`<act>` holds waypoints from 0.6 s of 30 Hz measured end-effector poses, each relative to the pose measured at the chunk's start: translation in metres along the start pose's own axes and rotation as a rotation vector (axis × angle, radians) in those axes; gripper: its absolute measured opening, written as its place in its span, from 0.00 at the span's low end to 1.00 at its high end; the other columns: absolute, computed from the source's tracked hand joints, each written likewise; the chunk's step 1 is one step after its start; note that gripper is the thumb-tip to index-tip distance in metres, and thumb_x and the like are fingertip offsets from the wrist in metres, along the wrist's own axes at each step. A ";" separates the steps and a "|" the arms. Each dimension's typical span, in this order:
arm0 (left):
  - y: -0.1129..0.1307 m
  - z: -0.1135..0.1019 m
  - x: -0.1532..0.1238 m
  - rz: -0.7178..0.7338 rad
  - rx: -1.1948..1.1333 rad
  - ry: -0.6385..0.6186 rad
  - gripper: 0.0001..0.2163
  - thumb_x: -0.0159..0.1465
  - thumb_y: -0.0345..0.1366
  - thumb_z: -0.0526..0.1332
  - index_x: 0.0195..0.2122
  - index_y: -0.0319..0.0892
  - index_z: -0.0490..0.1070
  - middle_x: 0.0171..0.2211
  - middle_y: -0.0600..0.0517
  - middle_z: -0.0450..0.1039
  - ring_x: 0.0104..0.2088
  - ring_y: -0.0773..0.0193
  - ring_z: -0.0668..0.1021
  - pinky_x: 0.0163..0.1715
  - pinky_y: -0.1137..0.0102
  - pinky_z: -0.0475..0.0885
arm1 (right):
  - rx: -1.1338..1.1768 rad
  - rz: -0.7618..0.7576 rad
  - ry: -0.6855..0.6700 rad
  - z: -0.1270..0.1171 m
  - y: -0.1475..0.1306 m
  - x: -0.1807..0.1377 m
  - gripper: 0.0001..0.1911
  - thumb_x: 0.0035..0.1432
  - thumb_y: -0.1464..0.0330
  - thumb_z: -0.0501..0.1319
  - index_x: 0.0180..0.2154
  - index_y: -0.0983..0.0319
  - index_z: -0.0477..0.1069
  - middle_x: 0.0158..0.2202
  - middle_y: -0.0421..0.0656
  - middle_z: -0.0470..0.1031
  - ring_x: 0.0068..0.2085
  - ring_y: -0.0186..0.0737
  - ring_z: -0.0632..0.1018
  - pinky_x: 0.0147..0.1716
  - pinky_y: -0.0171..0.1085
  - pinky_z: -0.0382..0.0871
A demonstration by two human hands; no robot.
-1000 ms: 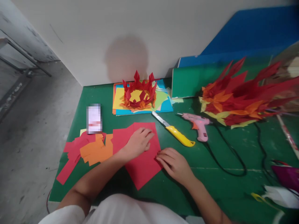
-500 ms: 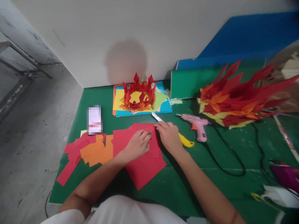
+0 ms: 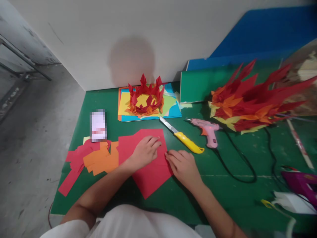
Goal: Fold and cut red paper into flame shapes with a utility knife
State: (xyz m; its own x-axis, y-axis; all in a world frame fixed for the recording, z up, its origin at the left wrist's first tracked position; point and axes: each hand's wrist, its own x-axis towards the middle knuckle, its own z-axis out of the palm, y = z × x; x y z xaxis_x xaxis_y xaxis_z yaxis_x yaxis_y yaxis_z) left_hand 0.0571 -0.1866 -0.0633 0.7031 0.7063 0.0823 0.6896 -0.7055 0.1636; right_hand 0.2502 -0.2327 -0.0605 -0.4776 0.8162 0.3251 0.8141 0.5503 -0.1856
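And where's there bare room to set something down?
The widest bare green tabletop lies between the right forearm, the black cord and the white item. A smaller patch lies behind the blurred rectangle, left of the coloured-paper stack. Crowded: the red sheets under the left hand, with orange pieces alongside.

Green bench [image 3: 228, 203], surface scuffed, thin pale seam running across its right part. Tall off-white panel [image 3: 79, 43] rising directly behind; thin dark scratch at upper left, soft round shadow [image 3: 132, 61] near the middle. Blue board [image 3: 272, 29] to the right. Far left: grey concrete floor [image 3: 32, 132], stained; whitish wall [image 3: 15, 23], marked; metal-framed furniture [image 3: 27, 63], partly in view.
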 end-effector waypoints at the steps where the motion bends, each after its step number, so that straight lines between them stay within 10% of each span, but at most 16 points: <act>1: 0.001 0.000 0.000 -0.006 0.008 -0.015 0.15 0.64 0.30 0.51 0.50 0.35 0.67 0.55 0.43 0.68 0.53 0.55 0.70 0.56 0.61 0.62 | 0.040 0.004 -0.012 -0.003 -0.004 -0.007 0.12 0.64 0.72 0.52 0.34 0.62 0.74 0.37 0.43 0.78 0.33 0.38 0.67 0.33 0.40 0.55; 8: 0.010 0.001 -0.004 -0.156 0.070 -0.035 0.15 0.64 0.30 0.52 0.51 0.40 0.67 0.57 0.46 0.66 0.51 0.55 0.70 0.52 0.61 0.67 | 0.275 -0.004 -0.052 -0.026 0.004 -0.013 0.11 0.61 0.71 0.53 0.28 0.61 0.70 0.32 0.42 0.75 0.36 0.38 0.71 0.37 0.40 0.59; 12: 0.012 -0.001 -0.009 -0.289 0.111 -0.010 0.17 0.62 0.30 0.54 0.52 0.39 0.67 0.55 0.42 0.67 0.48 0.51 0.71 0.50 0.58 0.68 | 0.126 0.117 0.094 -0.023 0.033 0.011 0.10 0.62 0.69 0.54 0.42 0.60 0.71 0.42 0.48 0.74 0.44 0.44 0.73 0.43 0.43 0.64; 18: 0.001 -0.005 -0.012 -0.381 0.054 0.057 0.15 0.64 0.33 0.55 0.52 0.43 0.68 0.51 0.42 0.67 0.54 0.49 0.69 0.54 0.55 0.66 | -0.013 0.229 -0.036 0.006 0.058 0.034 0.20 0.63 0.68 0.49 0.55 0.64 0.64 0.46 0.53 0.71 0.44 0.49 0.72 0.43 0.47 0.68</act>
State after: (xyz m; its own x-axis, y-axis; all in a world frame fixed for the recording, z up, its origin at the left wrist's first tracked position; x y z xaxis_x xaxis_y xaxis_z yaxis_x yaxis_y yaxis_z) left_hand 0.0485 -0.1953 -0.0597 0.3849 0.9194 0.0809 0.9088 -0.3929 0.1407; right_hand 0.2798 -0.1721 -0.0659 -0.2911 0.9254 0.2427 0.9067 0.3478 -0.2385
